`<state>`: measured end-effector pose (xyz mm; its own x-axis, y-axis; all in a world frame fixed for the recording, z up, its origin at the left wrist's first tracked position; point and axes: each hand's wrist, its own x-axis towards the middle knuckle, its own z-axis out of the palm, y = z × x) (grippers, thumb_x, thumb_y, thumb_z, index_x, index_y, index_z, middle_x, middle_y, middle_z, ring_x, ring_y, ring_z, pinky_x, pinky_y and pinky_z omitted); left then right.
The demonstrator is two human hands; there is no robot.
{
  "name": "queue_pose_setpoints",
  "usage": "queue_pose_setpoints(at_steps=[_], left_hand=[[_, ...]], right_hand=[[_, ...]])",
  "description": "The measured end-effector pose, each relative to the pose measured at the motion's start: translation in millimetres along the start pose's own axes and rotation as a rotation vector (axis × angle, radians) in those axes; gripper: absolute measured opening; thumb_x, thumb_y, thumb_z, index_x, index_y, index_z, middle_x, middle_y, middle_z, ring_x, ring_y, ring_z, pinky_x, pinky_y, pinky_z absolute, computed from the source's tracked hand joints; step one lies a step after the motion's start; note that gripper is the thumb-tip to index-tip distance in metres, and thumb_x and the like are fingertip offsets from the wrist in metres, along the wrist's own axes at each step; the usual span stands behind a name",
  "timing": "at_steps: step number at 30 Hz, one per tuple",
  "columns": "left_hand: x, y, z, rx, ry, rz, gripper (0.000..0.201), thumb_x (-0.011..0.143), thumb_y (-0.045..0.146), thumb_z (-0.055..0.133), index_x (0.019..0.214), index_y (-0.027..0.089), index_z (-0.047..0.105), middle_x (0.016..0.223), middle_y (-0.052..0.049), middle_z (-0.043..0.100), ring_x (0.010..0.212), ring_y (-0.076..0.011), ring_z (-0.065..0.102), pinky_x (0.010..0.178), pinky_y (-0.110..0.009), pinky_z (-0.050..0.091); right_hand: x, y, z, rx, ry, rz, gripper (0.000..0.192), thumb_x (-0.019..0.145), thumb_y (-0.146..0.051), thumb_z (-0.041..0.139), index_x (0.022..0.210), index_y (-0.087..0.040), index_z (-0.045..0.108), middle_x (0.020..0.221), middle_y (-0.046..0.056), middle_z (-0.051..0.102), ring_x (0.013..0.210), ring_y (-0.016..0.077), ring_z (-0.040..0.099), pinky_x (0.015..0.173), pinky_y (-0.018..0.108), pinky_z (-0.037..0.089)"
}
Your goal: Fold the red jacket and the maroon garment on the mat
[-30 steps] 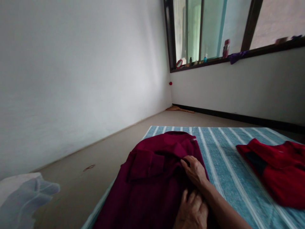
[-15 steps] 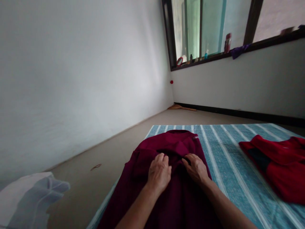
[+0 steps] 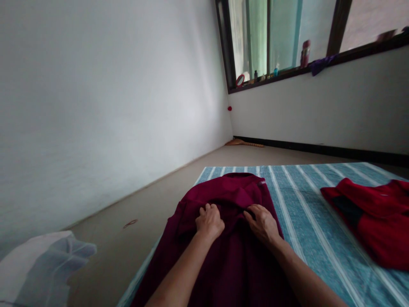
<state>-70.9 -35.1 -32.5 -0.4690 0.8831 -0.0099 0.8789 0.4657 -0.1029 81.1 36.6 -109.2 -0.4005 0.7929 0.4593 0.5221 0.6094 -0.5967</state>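
You have a teal striped sheet spread over the floor, and everything else sits around it. On its right part lies a red garment with a dark patch. Off its near left corner rests a pale bundle of cloth. Beyond its far edge, a broom lies by the wall, and above that a window sill carries a small mirror, bottles and a purple cloth.

striped mat, maroon garment, red garment
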Motion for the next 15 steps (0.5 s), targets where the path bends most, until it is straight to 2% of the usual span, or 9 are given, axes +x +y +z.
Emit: queue_pose_setpoints(at_steps=[4,6,8,11,15], left_hand=[[-4,18,-2.7,0.062,0.021,-0.052,0.045,0.072,0.008,0.052,0.117,0.002,0.052,0.116,-0.027,0.056,0.109,-0.0371,0.052,0.076,-0.047,0.049],[-2,20,-4.8,0.065,0.034,-0.049,0.039,0.074,0.005,0.048,0.112,0.001,0.056,0.108,-0.026,0.061,0.103,-0.0348,0.057,0.076,-0.044,0.049],[3,14,-10.5,0.049,0.044,-0.027,0.031,0.076,0.003,0.047,0.103,0.005,0.062,0.098,-0.021,0.066,0.095,-0.0297,0.063,0.076,-0.038,0.049],[14,-11,-29.8,0.012,0.087,-0.025,0.024,0.074,0.005,0.05,0.09,0.013,0.066,0.089,-0.014,0.07,0.089,-0.0252,0.066,0.075,-0.031,0.048],[26,-70,-74.6,-0.056,0.247,-0.153,0.026,0.077,0.008,0.044,0.092,0.012,0.066,0.085,-0.011,0.069,0.087,-0.0242,0.065,0.073,-0.028,0.047]], right_hand=[[0,-1,-1,-0.003,0.001,0.003,0.022,0.088,-0.032,0.047,0.086,-0.02,0.065,0.091,0.006,0.065,0.091,0.0201,0.058,0.088,0.031,0.04],[0,-1,-1,-0.004,0.002,0.005,0.022,0.088,-0.031,0.047,0.087,-0.02,0.065,0.091,0.006,0.065,0.091,0.0198,0.058,0.087,0.031,0.04],[0,-1,-1,-0.006,0.0,0.005,0.022,0.088,-0.032,0.046,0.087,-0.02,0.065,0.091,0.006,0.065,0.09,0.0195,0.058,0.087,0.03,0.041],[0,-1,-2,-0.008,-0.004,0.004,0.022,0.088,-0.032,0.047,0.087,-0.02,0.065,0.089,0.006,0.065,0.088,0.0192,0.059,0.085,0.03,0.041],[0,-1,-3,-0.011,-0.015,0.006,0.021,0.087,-0.034,0.049,0.09,-0.02,0.065,0.091,0.006,0.065,0.09,0.0195,0.059,0.085,0.03,0.042]])
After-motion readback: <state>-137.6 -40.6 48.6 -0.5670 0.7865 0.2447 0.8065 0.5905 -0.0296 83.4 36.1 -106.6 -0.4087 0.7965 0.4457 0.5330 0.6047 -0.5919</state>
